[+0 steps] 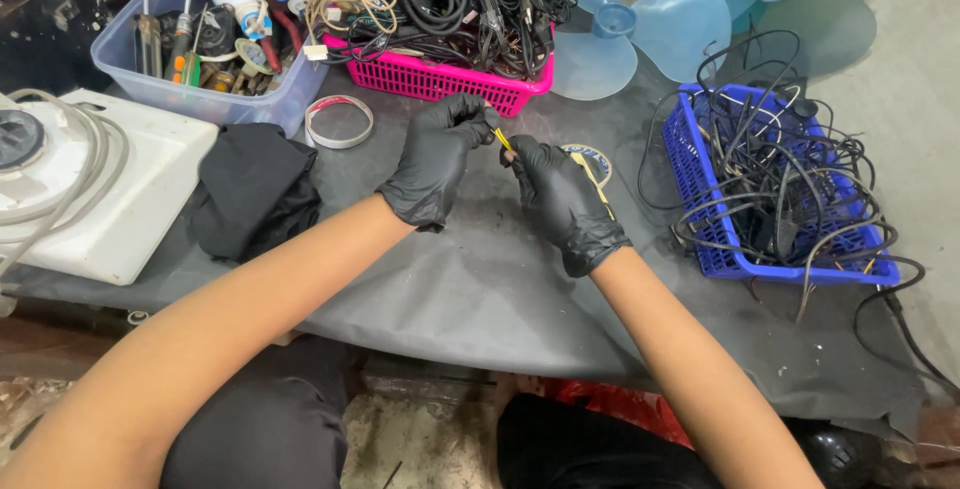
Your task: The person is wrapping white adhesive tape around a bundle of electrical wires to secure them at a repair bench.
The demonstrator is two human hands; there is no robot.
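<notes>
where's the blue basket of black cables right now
In the head view, the blue basket sits on the grey mat at the right side, just right of the gloved right hand and below the pale blue fan blades.

Hands meet mid-table between two baskets.
Left hand (432, 161) and right hand (560, 201) pinch a thin yellow wire (501, 139); pink plastic basket (450, 81) behind, blue plastic basket (700, 199) right, folded black cloth (255, 194) left.
</notes>
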